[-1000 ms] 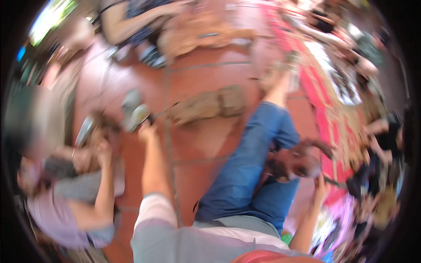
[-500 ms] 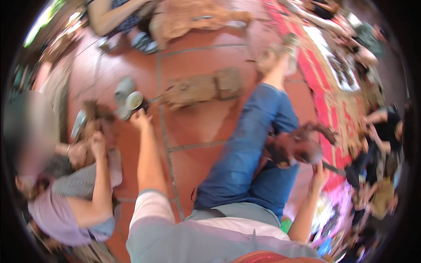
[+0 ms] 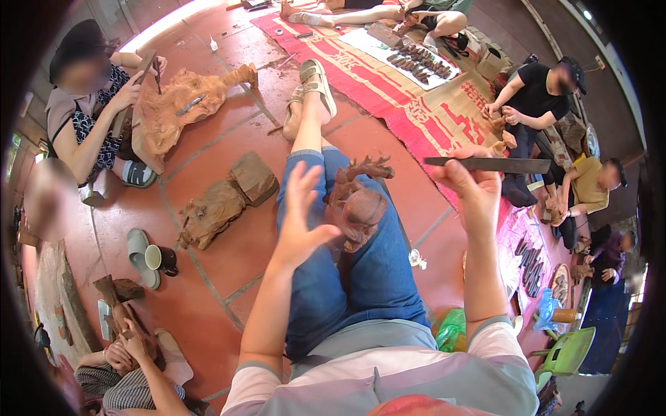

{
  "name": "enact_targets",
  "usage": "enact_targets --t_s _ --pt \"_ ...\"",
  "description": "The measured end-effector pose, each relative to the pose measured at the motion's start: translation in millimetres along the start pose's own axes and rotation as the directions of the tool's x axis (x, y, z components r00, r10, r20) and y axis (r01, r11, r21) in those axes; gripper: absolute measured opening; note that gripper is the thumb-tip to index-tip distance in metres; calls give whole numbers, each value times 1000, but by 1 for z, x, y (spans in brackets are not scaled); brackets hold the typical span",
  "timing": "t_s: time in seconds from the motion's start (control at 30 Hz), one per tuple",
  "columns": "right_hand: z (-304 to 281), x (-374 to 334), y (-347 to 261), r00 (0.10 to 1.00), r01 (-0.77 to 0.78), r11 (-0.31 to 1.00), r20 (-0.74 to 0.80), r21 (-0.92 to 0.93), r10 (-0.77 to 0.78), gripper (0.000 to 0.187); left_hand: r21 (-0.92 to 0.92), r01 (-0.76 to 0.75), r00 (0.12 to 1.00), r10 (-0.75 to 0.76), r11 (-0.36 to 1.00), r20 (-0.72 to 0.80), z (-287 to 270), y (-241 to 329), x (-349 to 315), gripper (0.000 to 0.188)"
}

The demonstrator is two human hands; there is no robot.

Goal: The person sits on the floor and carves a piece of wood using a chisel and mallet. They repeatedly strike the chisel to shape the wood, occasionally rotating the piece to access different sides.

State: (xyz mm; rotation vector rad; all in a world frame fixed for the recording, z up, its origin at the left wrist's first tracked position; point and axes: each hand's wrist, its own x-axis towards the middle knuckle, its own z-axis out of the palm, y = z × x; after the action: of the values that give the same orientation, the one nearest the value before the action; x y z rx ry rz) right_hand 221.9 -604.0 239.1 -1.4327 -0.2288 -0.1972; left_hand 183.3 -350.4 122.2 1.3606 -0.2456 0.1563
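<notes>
A reddish-brown wood carving point(image 3: 364, 208) with a rounded body and a branching, antler-like top rests on my jeans-covered thighs. Just to its left, my left hand point(image 3: 303, 215) is raised with fingers spread and nothing in it. Whether its thumb touches the carving I cannot tell. My right hand point(image 3: 475, 184) is up on the right, apart from the carving, pinching a flat dark metal file point(image 3: 496, 164) between thumb and fingers. The file lies nearly level and sticks out on both sides of the hand.
A mug point(image 3: 161, 260) stands by grey slippers point(image 3: 142, 256) on the tiled floor. A rough wood block point(image 3: 218, 208) lies left of my legs. Several tools lie on a white sheet point(image 3: 437, 80) over the red patterned mat point(image 3: 388, 90). People carve on both sides. A green chair point(image 3: 569, 350) stands lower right.
My left hand has left the mug and come over beside the carving. My right hand has risen with the file. The view has swung, so the floor things appear further left.
</notes>
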Motion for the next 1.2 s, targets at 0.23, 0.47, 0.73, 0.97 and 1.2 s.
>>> enact_targets --t_s 0.23,0.47,0.73,0.97,1.2 --pt "35 -25 11 995 96 993 43 -66 -93 17 -235 128 981 -88 963 175 22 -5 18 121" --pt "54 -27 14 986 157 967 83 -198 -143 13 -272 87 996 -84 958 23 38 -4 10 103" --pt "58 -4 6 999 4 1000 38 4 -4 9 -87 62 918 -91 994 -386 82 7 -9 98" --pt "74 -4 20 988 43 959 157 -281 2 7 25 16 875 -1 1000 -484 91 -4 -12 101" --pt "88 1 12 982 120 884 186 -451 -38 9 -87 7 883 -47 996 -468 86 -3 -12 100"
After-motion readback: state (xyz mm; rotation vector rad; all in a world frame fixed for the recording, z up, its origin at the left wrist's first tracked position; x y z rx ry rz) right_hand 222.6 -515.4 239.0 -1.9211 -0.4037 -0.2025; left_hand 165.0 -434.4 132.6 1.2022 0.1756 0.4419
